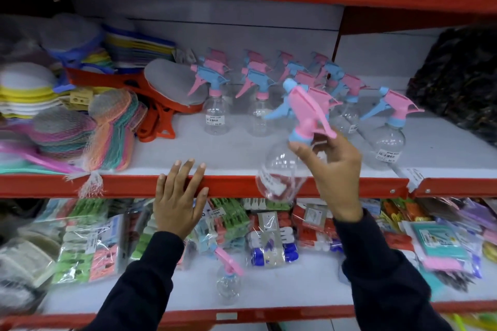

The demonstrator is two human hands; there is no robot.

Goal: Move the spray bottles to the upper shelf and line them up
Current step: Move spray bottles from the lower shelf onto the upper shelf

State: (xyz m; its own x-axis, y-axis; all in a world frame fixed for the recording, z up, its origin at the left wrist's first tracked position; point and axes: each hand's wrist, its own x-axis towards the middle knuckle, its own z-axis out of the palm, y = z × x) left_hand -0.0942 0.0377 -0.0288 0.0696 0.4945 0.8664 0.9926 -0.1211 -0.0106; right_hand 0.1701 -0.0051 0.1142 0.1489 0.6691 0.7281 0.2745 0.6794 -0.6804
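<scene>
My right hand [332,169] grips a clear spray bottle [281,174] by its neck; its pink and blue trigger head [306,107] is tilted over the front edge of the upper shelf [242,158]. Several clear spray bottles with pink and blue heads stand in rows on that shelf, among them one at the front right [388,142] and one further left [215,113]. One more spray bottle [228,285] stands on the lower shelf [282,293]. My left hand [178,201] lies flat on the red front rail of the upper shelf [129,185], fingers spread, holding nothing.
Netted scrub pads [88,131], stacked cloths and an orange plastic item [158,118] fill the upper shelf's left side. A dark bundle [457,80] sits at its far right. Packs of clothes pegs [234,223] and other bagged goods crowd the lower shelf.
</scene>
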